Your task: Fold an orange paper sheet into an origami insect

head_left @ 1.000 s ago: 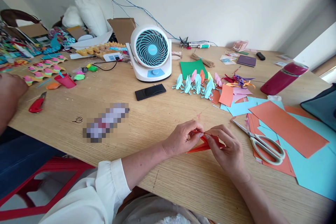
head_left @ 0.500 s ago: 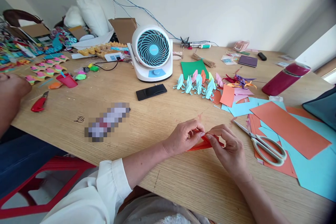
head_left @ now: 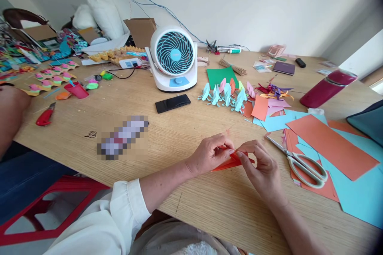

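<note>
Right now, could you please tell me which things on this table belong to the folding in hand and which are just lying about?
In hand:
left hand
right hand
orange paper, pinched by both hands

Lying about:
scissors
paper sheets
folded figures
fan
phone
bottle
red cutter

- Left arm: loose white sleeve (head_left: 116, 217), gathered into a cuff partway up the forearm; bare below that.
- Left hand (head_left: 209, 153): bare, no rings or watch showing.
- Right hand (head_left: 263, 169): bare; forearm uncovered as far as the picture's lower edge.
- Pale, whitish garment over the lap, bottom centre.
</note>
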Motion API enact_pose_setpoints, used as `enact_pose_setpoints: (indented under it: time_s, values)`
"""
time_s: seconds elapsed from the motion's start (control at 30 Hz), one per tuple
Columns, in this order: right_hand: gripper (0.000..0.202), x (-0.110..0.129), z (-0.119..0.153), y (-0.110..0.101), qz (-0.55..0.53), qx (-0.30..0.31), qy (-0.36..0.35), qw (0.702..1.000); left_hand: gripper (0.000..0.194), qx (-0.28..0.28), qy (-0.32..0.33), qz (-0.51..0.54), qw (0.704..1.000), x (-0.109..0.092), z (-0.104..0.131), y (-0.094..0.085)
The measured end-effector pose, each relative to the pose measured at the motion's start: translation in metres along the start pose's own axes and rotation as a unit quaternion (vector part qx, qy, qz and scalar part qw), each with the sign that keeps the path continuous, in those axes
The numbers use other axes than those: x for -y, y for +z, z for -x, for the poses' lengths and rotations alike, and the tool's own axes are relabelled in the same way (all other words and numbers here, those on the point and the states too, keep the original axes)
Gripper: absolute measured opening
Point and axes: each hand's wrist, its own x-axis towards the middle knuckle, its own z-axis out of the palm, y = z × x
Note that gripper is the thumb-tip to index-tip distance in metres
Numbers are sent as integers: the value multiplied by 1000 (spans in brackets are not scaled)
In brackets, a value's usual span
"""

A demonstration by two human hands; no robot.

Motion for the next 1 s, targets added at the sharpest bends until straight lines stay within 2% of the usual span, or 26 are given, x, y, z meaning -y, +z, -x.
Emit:
enact_pose_setpoints:
  time_s: [0.73,1.0]
  values:
    - [9,4,0,-1,14,9,-11,1000,9,-5,-4,-4,1000,-3,0,1]
    - [9,0,0,-2,-5,-11,0,1000,10,-17,-17,21,999,-3,-2,-1]
